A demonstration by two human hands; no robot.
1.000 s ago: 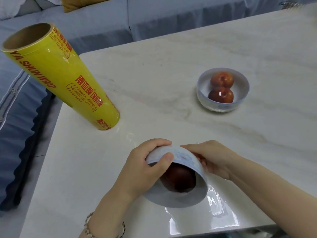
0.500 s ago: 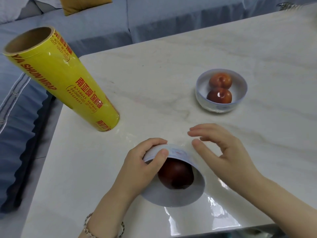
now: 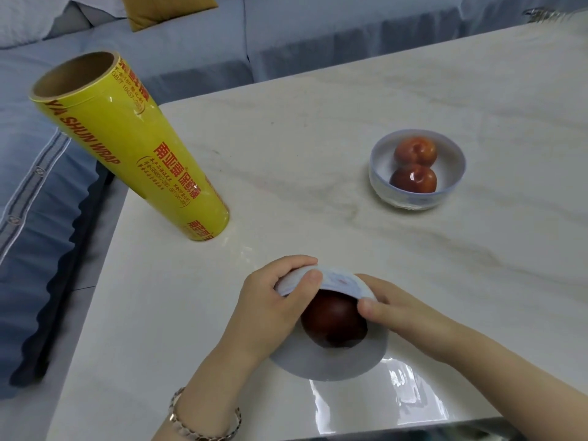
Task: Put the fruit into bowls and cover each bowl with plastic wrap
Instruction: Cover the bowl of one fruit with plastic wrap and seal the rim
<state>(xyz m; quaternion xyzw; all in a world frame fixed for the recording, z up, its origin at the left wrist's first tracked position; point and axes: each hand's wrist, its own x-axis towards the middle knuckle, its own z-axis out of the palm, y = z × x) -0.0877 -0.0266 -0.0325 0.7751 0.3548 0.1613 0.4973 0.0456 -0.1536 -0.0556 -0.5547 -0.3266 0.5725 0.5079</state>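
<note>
**Near bowl** (image 3: 340, 280): white, sitting tipped up at the near edge of the table (image 3: 318, 122). Its mouth is facing the person and its base is pointing toward the far edge. It is carrying one dark red fruit (image 3: 334, 319), which is lying against the lower wall.

**Left hand** (image 3: 270, 310): gripping the raised rim from the left, with the thumb hooked over the lip and the fingers curling behind the wall.

**Right hand** (image 3: 404, 316): gripping the same rim from the right, thumb on the lip. The other fingers are hiding behind the bowl.

**Plastic film** (image 3: 397, 402): a glossy sheet lying flat between the bowl's lower rim and the near edge. Whether it is reaching over the mouth cannot be told.

**Governing relation:** the loose film is lying on the person's side of the bowl, below both thumbs, with the right hand nearer. Any drawing-over would probably be running from the near edge toward the base.

**Far bowl** (image 3: 375, 160): sitting well apart toward the right edge and holding two red fruits (image 3: 413, 183). Its sheen suggests it is covered.

**Wrap roll** (image 3: 133, 148): yellow, standing on end by the left edge.
</note>
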